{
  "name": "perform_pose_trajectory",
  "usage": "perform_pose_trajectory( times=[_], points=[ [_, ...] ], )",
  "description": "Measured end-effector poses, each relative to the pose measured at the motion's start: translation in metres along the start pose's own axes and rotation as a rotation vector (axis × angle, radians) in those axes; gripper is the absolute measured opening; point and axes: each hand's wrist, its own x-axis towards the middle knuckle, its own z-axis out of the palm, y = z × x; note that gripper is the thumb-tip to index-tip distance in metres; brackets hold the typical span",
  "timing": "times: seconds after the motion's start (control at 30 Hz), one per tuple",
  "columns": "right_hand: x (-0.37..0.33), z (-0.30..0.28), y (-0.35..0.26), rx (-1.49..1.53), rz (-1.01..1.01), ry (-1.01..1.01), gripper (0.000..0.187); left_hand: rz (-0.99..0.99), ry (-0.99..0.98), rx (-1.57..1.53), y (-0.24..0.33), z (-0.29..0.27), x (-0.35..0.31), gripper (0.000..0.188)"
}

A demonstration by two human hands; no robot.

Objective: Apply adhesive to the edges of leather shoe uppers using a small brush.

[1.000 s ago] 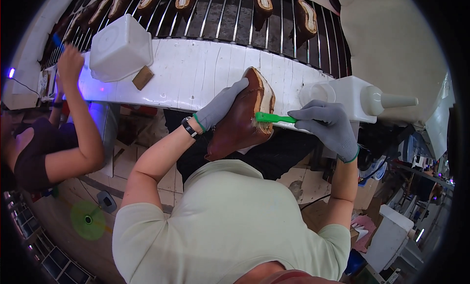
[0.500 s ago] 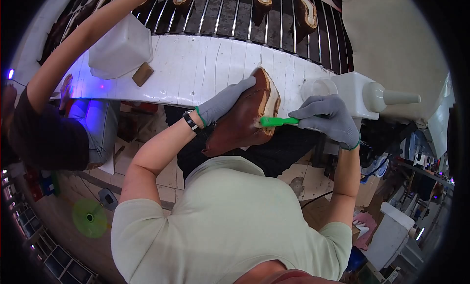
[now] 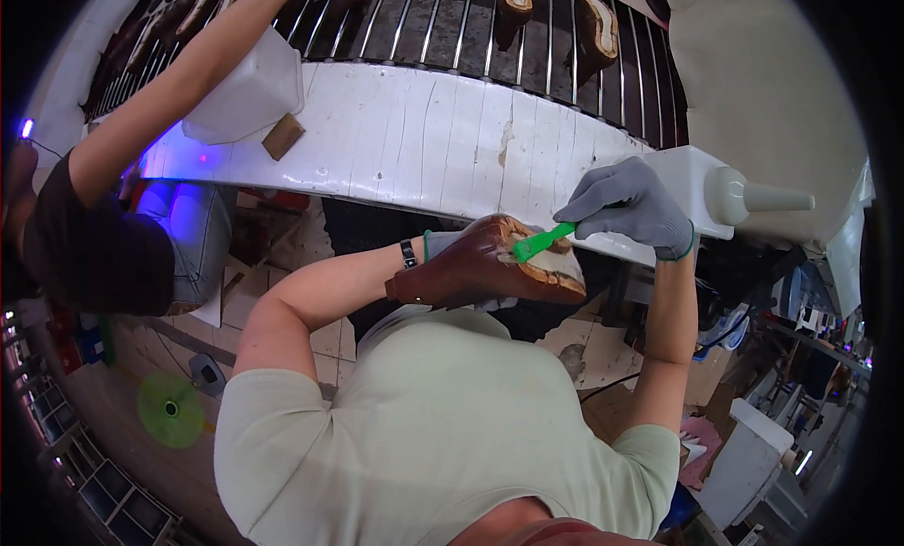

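A brown leather boot upper [image 3: 452,264] is held in front of my chest, its pale underside with a rough tan rim turned up and to the right. My left hand [image 3: 441,243], in a grey glove, grips it from behind; most of its fingers are hidden by the boot upper. Above and to the right, my gloved right hand [image 3: 633,207] pinches a green brush [image 3: 546,242]. The brush's head touches the pale underside near its left end.
A white bench [image 3: 414,122] runs across in front, with a white container [image 3: 247,89], a brown block [image 3: 282,136] and a white spouted bottle [image 3: 730,196]. Beyond lies a metal roller conveyor [image 3: 452,28] carrying more boot uppers [image 3: 597,38]. A co-worker's arm [image 3: 179,89] reaches over at left.
The boot upper has come lower and closer to my body and turned, so its underside faces up. My left hand has gone behind it. The brush has moved from its edge onto the underside.
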Motion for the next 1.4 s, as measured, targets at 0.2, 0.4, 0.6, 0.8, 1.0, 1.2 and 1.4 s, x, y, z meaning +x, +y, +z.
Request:
perform_pose_trajectory(
  times=[0.2,0.4,0.6,0.8,1.0,1.2,1.4],
  points=[
    [0.005,-0.008,0.000,-0.010,0.037,-0.087,0.028,-0.248,-0.115,-0.340,0.004,-0.013,0.001,0.042],
    [-0.012,-0.039,-0.015,-0.306,0.219,-0.184,0.027,-0.307,-0.057,-0.883,-0.032,-0.028,0.007,0.043],
    [-0.054,-0.012,-0.014,-0.410,0.310,0.637,0.025,-0.104,0.187,-0.494,-0.048,-0.073,0.036,0.044],
    [-0.036,0.018,-0.010,-0.118,0.329,0.522,0.021,0.072,0.538,-0.173,-0.012,-0.094,0.022,0.055],
    [-0.016,0.031,0.017,-0.005,0.283,0.587,0.020,0.177,0.624,0.051,-0.004,-0.086,0.015,0.055],
    [-0.017,0.027,0.005,-0.046,0.293,0.309,0.021,0.191,0.575,0.072,0.002,-0.085,0.009,0.053],
    [-0.027,0.018,-0.007,-0.049,0.176,0.081,0.022,0.090,0.521,-0.028,-0.007,-0.091,0.009,0.052]
  ],
)
